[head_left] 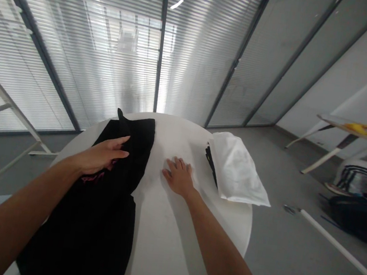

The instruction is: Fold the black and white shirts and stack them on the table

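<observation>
A black garment with pink lettering [93,215] lies over the left side of the round white table [160,246]. One narrow corner of it sticks up near its far edge. My left hand [103,154] is over the upper part of the garment, with its fingers stretched out and apart. Part of the pink print is hidden under that hand. To the right of the garment, my right hand [178,177] rests flat on the bare tabletop, fingers spread and holding nothing.
A white folded cloth or bag [240,169] lies at the table's right edge, partly over black material [212,163]. Blinds behind glass [113,57] stand beyond the table. A white metal frame [10,103] is at left. Another table [345,126] and a dark bag [357,217] are at right.
</observation>
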`<action>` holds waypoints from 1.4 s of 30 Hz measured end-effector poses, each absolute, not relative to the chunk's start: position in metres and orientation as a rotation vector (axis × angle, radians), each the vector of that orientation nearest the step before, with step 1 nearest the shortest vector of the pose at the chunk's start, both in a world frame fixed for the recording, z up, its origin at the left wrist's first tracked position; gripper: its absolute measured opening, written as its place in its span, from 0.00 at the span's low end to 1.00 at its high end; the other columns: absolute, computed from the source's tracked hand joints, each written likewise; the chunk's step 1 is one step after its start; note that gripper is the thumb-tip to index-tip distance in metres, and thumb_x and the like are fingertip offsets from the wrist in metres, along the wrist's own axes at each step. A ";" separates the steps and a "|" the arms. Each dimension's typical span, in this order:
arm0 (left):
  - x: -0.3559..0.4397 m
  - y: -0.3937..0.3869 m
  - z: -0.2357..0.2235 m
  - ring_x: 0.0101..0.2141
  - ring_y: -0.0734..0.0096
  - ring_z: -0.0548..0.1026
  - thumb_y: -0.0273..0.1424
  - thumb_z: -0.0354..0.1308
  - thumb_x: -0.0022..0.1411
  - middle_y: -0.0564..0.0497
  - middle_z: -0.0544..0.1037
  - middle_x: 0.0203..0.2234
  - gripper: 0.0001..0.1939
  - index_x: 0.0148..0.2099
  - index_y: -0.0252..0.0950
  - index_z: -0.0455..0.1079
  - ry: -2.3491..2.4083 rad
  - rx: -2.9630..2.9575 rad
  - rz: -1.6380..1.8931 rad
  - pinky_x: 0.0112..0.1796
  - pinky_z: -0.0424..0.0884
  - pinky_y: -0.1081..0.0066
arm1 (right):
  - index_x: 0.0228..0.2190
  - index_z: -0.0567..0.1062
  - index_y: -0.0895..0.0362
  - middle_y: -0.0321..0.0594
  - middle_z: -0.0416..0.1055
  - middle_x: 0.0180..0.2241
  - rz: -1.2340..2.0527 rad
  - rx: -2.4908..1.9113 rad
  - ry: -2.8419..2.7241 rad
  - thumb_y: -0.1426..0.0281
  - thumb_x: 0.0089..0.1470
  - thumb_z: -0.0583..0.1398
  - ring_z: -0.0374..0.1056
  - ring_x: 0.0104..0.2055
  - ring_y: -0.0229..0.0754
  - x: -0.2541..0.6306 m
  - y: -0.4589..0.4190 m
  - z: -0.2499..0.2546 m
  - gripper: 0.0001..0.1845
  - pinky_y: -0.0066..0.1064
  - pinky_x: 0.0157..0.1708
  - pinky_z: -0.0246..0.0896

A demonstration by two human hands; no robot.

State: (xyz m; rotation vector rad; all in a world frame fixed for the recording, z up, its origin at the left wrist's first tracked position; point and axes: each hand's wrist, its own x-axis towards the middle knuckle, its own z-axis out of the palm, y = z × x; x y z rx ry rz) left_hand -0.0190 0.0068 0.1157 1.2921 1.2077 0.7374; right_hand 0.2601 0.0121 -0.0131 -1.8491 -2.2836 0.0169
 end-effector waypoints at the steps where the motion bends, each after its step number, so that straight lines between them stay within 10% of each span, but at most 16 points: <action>1: -0.007 0.006 0.113 0.31 0.72 0.75 0.30 0.64 0.54 0.45 0.75 0.45 0.44 0.69 0.45 0.50 1.183 1.273 0.742 0.27 0.72 0.73 | 0.62 0.59 0.48 0.48 0.51 0.66 0.019 -1.848 -2.284 0.52 0.64 0.45 0.44 0.67 0.55 0.260 0.012 -0.013 0.30 0.56 0.61 0.37; 16: 0.066 -0.008 0.062 0.57 0.59 0.67 0.28 0.60 0.53 0.44 0.69 0.58 0.29 0.58 0.37 0.68 0.885 1.509 0.751 0.59 0.57 0.58 | 0.53 0.70 0.51 0.46 0.67 0.56 0.163 -1.732 -2.118 0.65 0.61 0.52 0.59 0.59 0.51 0.261 0.014 -0.005 0.20 0.52 0.59 0.43; 25: 0.048 -0.005 0.061 0.35 0.66 0.76 0.37 0.53 0.59 0.46 0.78 0.41 0.25 0.58 0.36 0.67 1.256 1.759 0.591 0.38 0.69 0.67 | 0.60 0.59 0.52 0.32 0.71 0.28 0.983 -1.255 -1.859 0.59 0.63 0.51 0.67 0.27 0.36 0.236 -0.013 0.007 0.26 0.28 0.31 0.62; 35: -0.006 -0.016 0.078 0.24 0.67 0.75 0.52 0.46 0.61 0.50 0.75 0.25 0.28 0.49 0.34 0.68 1.354 1.665 0.280 0.25 0.69 0.70 | 0.29 0.77 0.55 0.33 0.73 0.27 0.648 -1.530 -1.934 0.72 0.54 0.51 0.67 0.32 0.37 0.257 -0.009 0.033 0.15 0.25 0.33 0.56; 42: -0.001 -0.018 0.059 0.22 0.69 0.73 0.50 0.45 0.62 0.51 0.75 0.25 0.24 0.44 0.36 0.70 1.382 1.808 0.276 0.23 0.66 0.72 | 0.31 0.79 0.55 0.43 0.76 0.32 0.197 -2.128 -1.601 0.71 0.56 0.49 0.70 0.35 0.43 0.293 -0.002 0.047 0.18 0.29 0.35 0.58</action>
